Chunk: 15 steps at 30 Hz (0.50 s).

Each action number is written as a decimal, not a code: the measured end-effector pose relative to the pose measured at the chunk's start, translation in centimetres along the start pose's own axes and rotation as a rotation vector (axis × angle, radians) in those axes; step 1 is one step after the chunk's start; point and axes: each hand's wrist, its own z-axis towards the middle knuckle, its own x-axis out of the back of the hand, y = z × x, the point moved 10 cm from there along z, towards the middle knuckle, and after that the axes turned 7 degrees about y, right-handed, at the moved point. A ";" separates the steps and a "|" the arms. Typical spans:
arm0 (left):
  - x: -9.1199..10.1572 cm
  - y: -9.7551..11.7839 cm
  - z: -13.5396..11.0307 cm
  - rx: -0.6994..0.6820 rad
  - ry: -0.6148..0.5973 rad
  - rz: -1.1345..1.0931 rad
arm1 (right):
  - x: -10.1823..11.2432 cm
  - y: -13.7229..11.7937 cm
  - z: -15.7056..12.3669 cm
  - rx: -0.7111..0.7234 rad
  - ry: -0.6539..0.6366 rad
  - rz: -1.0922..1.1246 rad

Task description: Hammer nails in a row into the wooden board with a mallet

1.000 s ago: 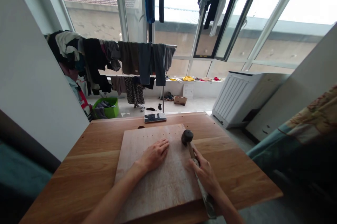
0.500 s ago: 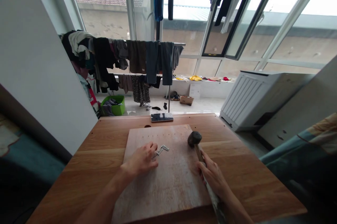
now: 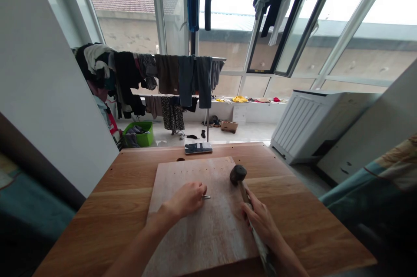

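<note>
A pale wooden board (image 3: 198, 233) lies on the table, with a row of small holes across its far end. My left hand (image 3: 187, 199) is closed low over the middle of the board. Silver nails (image 3: 206, 197) poke out past its fingertips; the rest of them is hidden under the fingers. My right hand (image 3: 260, 218) is wrapped around the handle of a rubber mallet (image 3: 238, 174). The mallet's black head rests at the board's right edge, and its handle slants back toward me.
The wooden table (image 3: 293, 216) extends around the board. A phone (image 3: 198, 148) lies near its far edge, beside a small dark round hole or object (image 3: 180, 159). Beyond are a clothes rack (image 3: 208, 125), a green basket (image 3: 145, 139) and a white cabinet-like unit (image 3: 302, 125).
My left hand has moved right and closed over the nails, which lay in plain view before. My right hand keeps the mallet in almost the same place. The view has shifted slightly.
</note>
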 end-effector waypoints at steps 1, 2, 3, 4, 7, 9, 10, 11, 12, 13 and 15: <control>0.1 -0.1 0.0 -0.005 0.017 -0.004 | 0.0 0.0 0.0 0.003 0.002 0.001; 0.4 -0.4 0.1 -0.004 0.039 -0.008 | 0.0 0.0 0.0 0.005 0.001 0.003; 0.7 -0.8 0.2 0.003 0.066 -0.011 | 0.0 0.0 0.0 0.006 -0.002 0.007; 1.1 -1.3 0.2 0.012 0.095 -0.014 | -0.1 0.1 0.1 0.006 -0.006 0.010; 1.9 -2.6 0.5 0.039 0.175 -0.035 | -0.2 0.3 0.1 0.004 -0.013 0.015; 1.8 -3.0 0.6 0.041 0.206 -0.065 | -0.2 0.2 0.1 0.004 -0.012 0.016; 1.5 -2.9 0.6 0.035 0.213 -0.084 | -0.2 0.2 0.0 0.000 -0.012 0.018; 1.0 -2.7 0.5 0.027 0.213 -0.104 | -0.2 0.2 0.0 -0.004 -0.012 0.021; 0.5 -2.3 0.4 0.015 0.208 -0.124 | -0.1 0.2 -0.1 -0.010 -0.010 0.024; -0.1 -1.9 0.3 0.003 0.199 -0.144 | -0.1 0.3 -0.1 -0.014 -0.011 0.029; -1.3 -0.7 -0.1 -0.027 0.177 -0.180 | -0.1 0.2 -0.2 -0.011 -0.009 0.040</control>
